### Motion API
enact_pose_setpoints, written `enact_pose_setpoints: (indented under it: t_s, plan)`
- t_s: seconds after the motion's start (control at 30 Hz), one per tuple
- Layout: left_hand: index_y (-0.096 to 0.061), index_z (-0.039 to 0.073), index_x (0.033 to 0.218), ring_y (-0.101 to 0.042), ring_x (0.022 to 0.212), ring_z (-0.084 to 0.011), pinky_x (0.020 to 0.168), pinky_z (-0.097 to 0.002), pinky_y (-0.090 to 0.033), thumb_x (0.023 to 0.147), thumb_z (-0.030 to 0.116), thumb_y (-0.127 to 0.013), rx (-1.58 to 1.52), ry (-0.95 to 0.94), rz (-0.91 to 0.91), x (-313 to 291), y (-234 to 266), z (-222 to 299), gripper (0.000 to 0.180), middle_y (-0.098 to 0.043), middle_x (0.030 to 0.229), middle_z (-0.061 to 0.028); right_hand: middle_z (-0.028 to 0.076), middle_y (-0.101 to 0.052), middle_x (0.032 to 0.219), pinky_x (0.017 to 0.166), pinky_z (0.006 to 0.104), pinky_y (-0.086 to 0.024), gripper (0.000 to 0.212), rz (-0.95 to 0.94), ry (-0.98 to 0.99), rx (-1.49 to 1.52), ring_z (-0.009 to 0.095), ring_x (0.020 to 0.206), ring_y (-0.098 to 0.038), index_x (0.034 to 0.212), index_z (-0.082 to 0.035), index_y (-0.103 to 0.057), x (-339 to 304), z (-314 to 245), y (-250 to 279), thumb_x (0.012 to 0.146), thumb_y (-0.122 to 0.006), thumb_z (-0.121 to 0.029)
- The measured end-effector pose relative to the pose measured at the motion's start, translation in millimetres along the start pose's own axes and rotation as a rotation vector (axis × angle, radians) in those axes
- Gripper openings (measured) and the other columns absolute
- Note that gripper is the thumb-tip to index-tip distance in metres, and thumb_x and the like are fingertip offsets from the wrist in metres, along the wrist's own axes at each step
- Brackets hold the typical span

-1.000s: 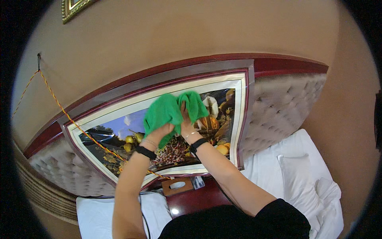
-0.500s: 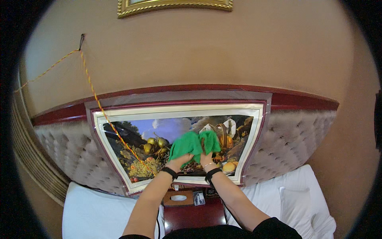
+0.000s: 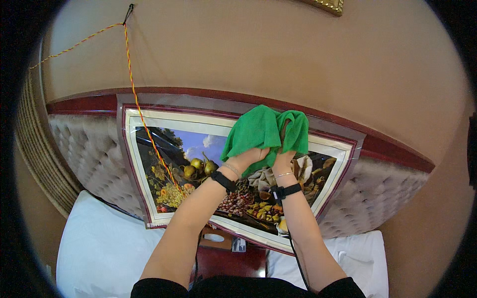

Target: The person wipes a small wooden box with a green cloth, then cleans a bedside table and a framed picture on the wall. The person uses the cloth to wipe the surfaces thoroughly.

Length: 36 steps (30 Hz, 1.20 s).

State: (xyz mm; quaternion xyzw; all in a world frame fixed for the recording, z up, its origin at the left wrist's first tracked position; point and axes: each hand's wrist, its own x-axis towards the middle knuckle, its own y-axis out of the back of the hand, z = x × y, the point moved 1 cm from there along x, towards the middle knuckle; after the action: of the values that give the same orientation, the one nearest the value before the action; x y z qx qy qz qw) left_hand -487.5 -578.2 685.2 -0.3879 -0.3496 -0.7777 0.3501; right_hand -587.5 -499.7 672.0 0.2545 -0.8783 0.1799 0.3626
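Observation:
A green cloth (image 3: 256,130) hangs bunched between my hands in front of a fruit still-life picture (image 3: 206,141). My left hand (image 3: 252,158) is closed on the cloth's lower left part, with its fingertips hidden by the fabric. My right hand (image 3: 284,160) grips the right part of the cloth, which is draped over most of its fingers. The cloth overlaps the upper edge of the picture's cream border. The picture, under glossy clear wrapping, leans upright against a tufted headboard (image 3: 92,149). Whether the cloth touches its surface, I cannot tell.
A twisted yellow-red cord (image 3: 130,74) runs from a wall hook (image 3: 129,12) down across the picture. Below stand a brown tissue box (image 3: 214,238) and a dark red nightstand (image 3: 233,263). White bedding (image 3: 99,248) lies on both sides. A gold frame (image 3: 328,5) hangs above.
Both hands have moved up with the green cloth, from the picture's middle to its upper edge. The cloth looks larger and more spread out. My view has shifted and tilted.

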Motion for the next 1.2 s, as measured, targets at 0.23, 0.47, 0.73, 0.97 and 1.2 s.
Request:
enact_pose_setpoints:
  t_s: [0.23,0.47,0.73,0.97,1.2]
  plan:
    - [-0.061,0.005,0.105,-0.057,0.098,-0.0357,0.084,-0.043,-0.044,0.086,0.035,-0.053,0.31,-0.074,0.02,-42.1,-4.8,-2.7,0.036,-0.062,0.11,-0.0153,0.011,-0.036,0.143,0.107,0.0422,-0.029,0.044,-0.183,-0.183,0.097,0.031,0.124,-0.039,0.139,-0.007,-0.036,-44.8,73.1,20.3,0.096,-0.044,-0.018]
    - [-0.059,0.005,0.111,-0.052,0.107,-0.0365,0.092,-0.0447,-0.04,0.086,0.036,-0.052,0.411,-0.024,-0.116,-67.9,-10.8,-16.9,0.04,-0.059,0.117,-0.0164,0.012,-0.041,0.137,0.104,0.0431,-0.03,0.043,-0.173,-0.191,-0.06,0.032,0.122,-0.04,0.135,-0.006,-0.039,-83.3,118.0,33.5,0.095,-0.045,-0.023]
    - [-0.059,0.005,0.114,-0.051,0.11,-0.0366,0.095,-0.0456,-0.038,0.086,0.036,-0.052,0.402,0.12,-0.264,-120.0,-15.7,-40.9,0.042,-0.057,0.119,-0.0168,0.012,-0.043,0.135,0.102,0.042,-0.032,0.043,-0.16,-0.352,-0.295,0.031,0.12,-0.042,0.134,-0.005,-0.04,-128.3,129.4,41.0,0.095,-0.046,-0.022]
    - [-0.058,0.005,0.116,-0.049,0.113,-0.0367,0.098,-0.0464,-0.036,0.085,0.036,-0.053,0.39,0.302,-0.409,-159.1,-14.2,-47.5,0.044,-0.056,0.122,-0.0171,0.012,-0.045,0.133,0.101,0.041,-0.033,0.042,-0.188,-0.484,-0.398,0.03,0.119,-0.043,0.133,-0.005,-0.041,-155.3,135.4,35.8,0.094,-0.047,-0.021]
    - [-0.058,0.005,0.118,-0.048,0.116,-0.0368,0.1,-0.0472,-0.035,0.085,0.037,-0.053,0.343,0.498,-0.524,-173.4,-15.9,-41.8,0.046,-0.055,0.124,-0.0175,0.012,-0.047,0.132,0.099,0.04,-0.035,0.042,-0.205,-0.573,-0.392,0.029,0.118,-0.045,0.132,-0.004,-0.042,-182.6,127.7,40.4,0.093,-0.048,-0.02]
